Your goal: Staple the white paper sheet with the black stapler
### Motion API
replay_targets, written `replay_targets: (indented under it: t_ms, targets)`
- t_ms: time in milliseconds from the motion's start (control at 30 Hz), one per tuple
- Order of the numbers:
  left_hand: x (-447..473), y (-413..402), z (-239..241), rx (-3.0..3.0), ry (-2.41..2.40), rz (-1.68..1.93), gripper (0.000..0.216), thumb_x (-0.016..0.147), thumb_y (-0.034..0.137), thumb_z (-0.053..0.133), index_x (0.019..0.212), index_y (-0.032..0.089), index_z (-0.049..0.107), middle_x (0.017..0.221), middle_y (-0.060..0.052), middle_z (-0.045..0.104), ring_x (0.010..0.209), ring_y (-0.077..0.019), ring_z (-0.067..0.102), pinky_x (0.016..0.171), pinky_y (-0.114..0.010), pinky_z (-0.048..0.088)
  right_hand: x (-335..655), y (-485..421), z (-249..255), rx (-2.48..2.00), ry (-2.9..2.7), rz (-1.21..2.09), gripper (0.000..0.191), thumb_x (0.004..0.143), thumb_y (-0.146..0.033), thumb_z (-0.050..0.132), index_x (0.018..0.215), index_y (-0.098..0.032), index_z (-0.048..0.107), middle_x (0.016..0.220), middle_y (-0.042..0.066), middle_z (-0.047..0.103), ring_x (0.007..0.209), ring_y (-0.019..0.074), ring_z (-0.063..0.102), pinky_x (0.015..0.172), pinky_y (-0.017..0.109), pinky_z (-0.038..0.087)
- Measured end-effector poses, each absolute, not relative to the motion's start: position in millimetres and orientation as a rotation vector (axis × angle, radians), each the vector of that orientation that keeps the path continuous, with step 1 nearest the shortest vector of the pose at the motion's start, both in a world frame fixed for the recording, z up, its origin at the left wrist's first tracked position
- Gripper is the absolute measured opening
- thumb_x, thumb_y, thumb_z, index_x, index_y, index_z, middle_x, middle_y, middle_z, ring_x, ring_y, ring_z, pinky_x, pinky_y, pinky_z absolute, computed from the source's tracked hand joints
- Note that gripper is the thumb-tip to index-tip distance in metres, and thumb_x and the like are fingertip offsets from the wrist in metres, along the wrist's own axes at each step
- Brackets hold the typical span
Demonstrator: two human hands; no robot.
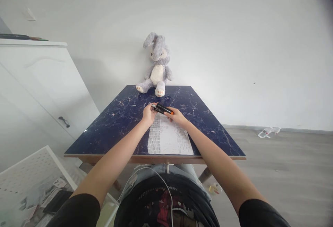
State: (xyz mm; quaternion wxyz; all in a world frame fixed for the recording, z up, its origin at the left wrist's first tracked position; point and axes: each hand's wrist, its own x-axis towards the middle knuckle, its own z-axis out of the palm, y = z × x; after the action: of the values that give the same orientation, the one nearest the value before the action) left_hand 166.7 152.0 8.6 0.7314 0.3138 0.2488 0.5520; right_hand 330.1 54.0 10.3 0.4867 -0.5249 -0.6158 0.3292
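Both my hands hold a black utility knife [163, 108] with an orange end over the far edge of a white sheet [169, 137] with grey printed marks. My left hand [148, 113] grips the knife's silver blade end. My right hand [176, 115] holds the orange end. The sheet lies on a dark blue marbled table [109, 130], close to its near edge.
A grey plush rabbit [156, 67] sits at the table's far edge against the white wall. A small dark piece [134, 105] lies on the table left of my hands. A white cabinet [39, 92] stands at left, a white pegboard [28, 175] below it. A plastic bottle [266, 132] lies on the floor at right.
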Motion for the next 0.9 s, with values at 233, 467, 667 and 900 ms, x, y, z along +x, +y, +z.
replay_targets:
  t_ms: [233,467,667,900]
  targets:
    - [166.9,151.9,5.8,0.73,0.594,1.221,0.008,0.085,0.022,0.068,0.082,0.016,0.066,0.088,-0.009,0.074,0.085,-0.0214,0.071,0.087,-0.038,0.054,334.7,56.1,10.3,-1.367,-1.598,0.566,0.047,0.082,-0.056,0.067,0.11,-0.017,0.073,0.078,0.0,0.065,0.071,0.0164,0.055,0.065,0.026,0.042]
    - [166.8,154.4,4.7,0.71,0.601,1.206,0.015,0.092,0.025,0.059,0.082,0.016,0.066,0.086,-0.009,0.073,0.084,-0.0208,0.071,0.086,-0.035,0.054,335.5,57.9,7.8,-1.354,-1.632,0.573,0.046,0.085,-0.057,0.064,0.106,-0.017,0.073,0.077,0.0,0.064,0.068,0.015,0.052,0.065,0.025,0.039]
    - [165.4,151.8,6.1,0.716,0.613,1.205,0.015,0.092,0.023,0.057,0.083,0.016,0.066,0.088,-0.009,0.074,0.081,-0.0199,0.07,0.085,-0.035,0.054,336.3,56.8,8.7,-1.36,-1.65,0.566,0.047,0.087,-0.059,0.063,0.104,-0.017,0.073,0.077,0.0,0.063,0.068,0.0153,0.052,0.064,0.025,0.037]
    - [170.6,153.0,3.7,0.673,0.736,1.2,0.014,0.093,0.02,0.054,0.08,0.017,0.061,0.073,-0.005,0.069,0.07,-0.0178,0.067,0.079,-0.032,0.05,340.1,59.1,6.5,-1.577,-1.573,0.533,0.044,0.086,-0.059,0.06,0.084,-0.016,0.07,0.081,0.005,0.066,0.071,0.0204,0.058,0.063,0.029,0.039]
